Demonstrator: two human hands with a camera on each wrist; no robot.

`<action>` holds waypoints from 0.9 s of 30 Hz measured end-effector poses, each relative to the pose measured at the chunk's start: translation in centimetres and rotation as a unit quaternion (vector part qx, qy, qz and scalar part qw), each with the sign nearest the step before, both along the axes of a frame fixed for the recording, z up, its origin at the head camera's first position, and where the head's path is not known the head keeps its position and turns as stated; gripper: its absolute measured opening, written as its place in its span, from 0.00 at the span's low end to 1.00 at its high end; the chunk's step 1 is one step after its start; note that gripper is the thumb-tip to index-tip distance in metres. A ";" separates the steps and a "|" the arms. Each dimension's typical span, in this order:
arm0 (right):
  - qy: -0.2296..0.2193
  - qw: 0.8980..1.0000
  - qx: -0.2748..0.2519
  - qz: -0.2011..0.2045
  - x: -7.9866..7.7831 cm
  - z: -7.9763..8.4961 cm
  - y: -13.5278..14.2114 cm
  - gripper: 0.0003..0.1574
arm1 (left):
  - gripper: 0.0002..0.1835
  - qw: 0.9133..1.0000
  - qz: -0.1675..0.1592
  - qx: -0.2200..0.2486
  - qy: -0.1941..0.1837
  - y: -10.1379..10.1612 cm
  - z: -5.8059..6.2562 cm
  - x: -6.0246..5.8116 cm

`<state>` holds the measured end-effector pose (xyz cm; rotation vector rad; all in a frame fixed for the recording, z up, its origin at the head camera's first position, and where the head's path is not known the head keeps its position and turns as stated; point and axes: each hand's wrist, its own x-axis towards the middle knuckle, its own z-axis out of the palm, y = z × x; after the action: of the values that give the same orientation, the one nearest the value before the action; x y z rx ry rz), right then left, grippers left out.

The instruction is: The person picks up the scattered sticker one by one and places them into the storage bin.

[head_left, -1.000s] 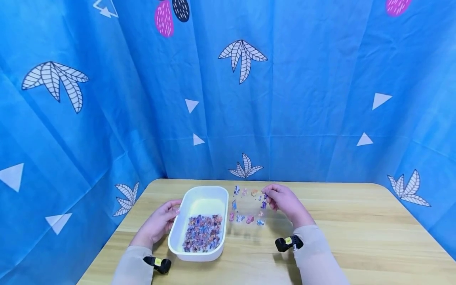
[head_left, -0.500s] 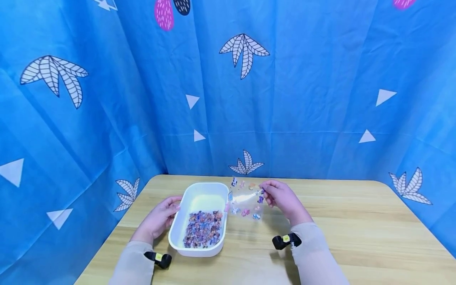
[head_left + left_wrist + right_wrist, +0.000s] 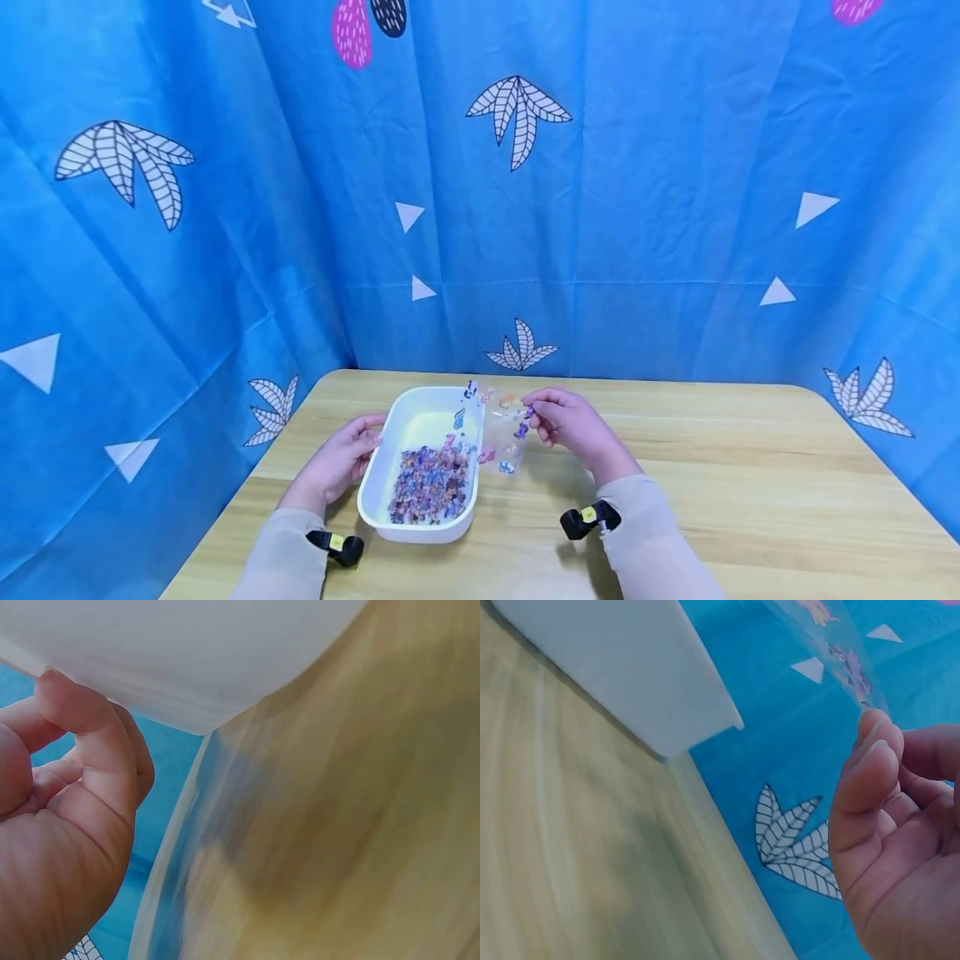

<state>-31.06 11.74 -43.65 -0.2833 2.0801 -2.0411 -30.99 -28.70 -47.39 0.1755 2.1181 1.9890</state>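
Note:
My left hand grips the left side of a white plastic tub, its curled fingers against the wall in the left wrist view. Small multicoloured printed figures lie heaped in the near part of the tub. Between thumb and fingertips, my right hand pinches the right edge of a clear plastic sheet dotted with cartoon figures. The sheet's left part overlaps the tub's right rim in the head view. In the right wrist view a corner of the sheet runs up from the pinching fingertips.
The tub stands on a light wooden table. Blue patterned cloth hangs behind the table and along its sides. A small black camera is strapped to each wrist.
My right hand has moved left with the clear sheet, which has gone from beside the tub to partly over its right rim. My left hand keeps its grip on the tub.

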 end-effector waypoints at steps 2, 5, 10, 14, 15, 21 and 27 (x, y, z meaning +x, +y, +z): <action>0.005 1.000 0.007 0.004 0.1 0.0 -0.4 0.17 | 0.25 1.000 0.000 0.000 0.003 0.1 0.0 0.0; 0.003 1.000 0.010 0.011 0.4 -0.1 -0.9 0.17 | 0.25 1.000 -0.003 -0.001 0.000 0.2 0.0 0.0; 0.008 1.000 0.006 0.022 0.6 -0.2 -1.8 0.17 | 0.25 1.000 0.000 -0.004 0.000 0.2 -0.1 0.1; 0.011 0.999 0.006 0.034 0.6 -0.2 -2.3 0.17 | 0.26 1.000 0.002 -0.002 0.004 0.3 0.1 0.0; 0.013 0.999 0.005 0.039 0.6 -0.2 -2.5 0.17 | 0.26 1.000 0.001 -0.001 0.003 0.3 0.1 0.0; 0.020 0.998 -0.009 0.060 1.0 -0.5 -3.4 0.17 | 0.26 1.000 0.001 0.002 0.002 0.3 0.2 0.2; 0.024 0.997 -0.010 0.072 1.4 -0.8 -4.3 0.16 | 0.27 1.000 -0.005 0.001 0.004 0.1 0.3 0.3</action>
<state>-29.66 7.43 -44.43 -0.4769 2.0048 -1.9890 -30.72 -28.62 -47.08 0.1935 2.1163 1.9885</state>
